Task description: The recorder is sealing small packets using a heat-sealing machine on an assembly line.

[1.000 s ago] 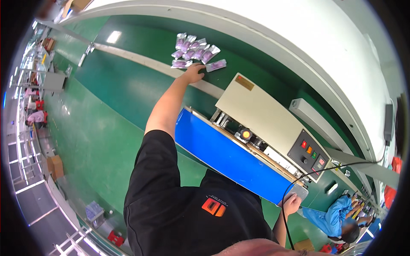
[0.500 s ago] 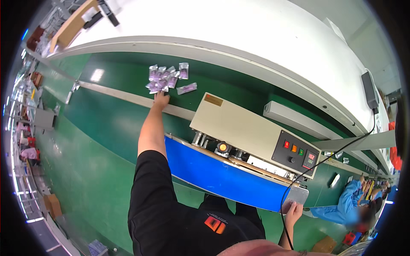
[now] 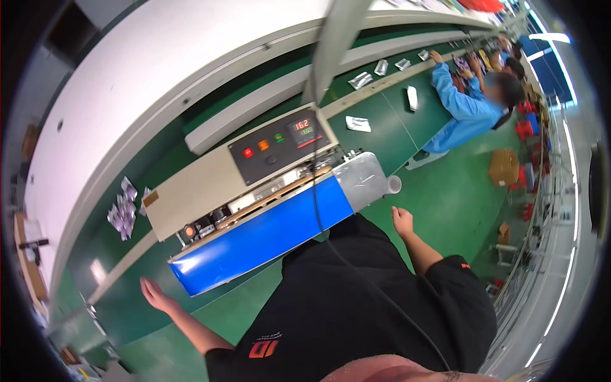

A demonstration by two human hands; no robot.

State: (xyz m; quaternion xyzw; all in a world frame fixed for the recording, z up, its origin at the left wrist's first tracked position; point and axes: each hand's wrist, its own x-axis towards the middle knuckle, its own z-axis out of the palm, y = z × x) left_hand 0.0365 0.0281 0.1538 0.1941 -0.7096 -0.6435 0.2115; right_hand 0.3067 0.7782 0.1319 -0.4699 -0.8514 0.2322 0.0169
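Our left hand has come away from the purple sachets, now at ten o'clock on the green table, fingers spread empty, and our right hand hangs open beside the sealing machine.

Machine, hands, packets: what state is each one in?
Sealing machine: switched on, display and lamps lit.
Left hand: open, empty, beside the blue belt.
Right hand: empty, near the machine's metal end.
Purple packets: piled loosely on the green conveyor.
Silver pouches: lying flat, spread apart.
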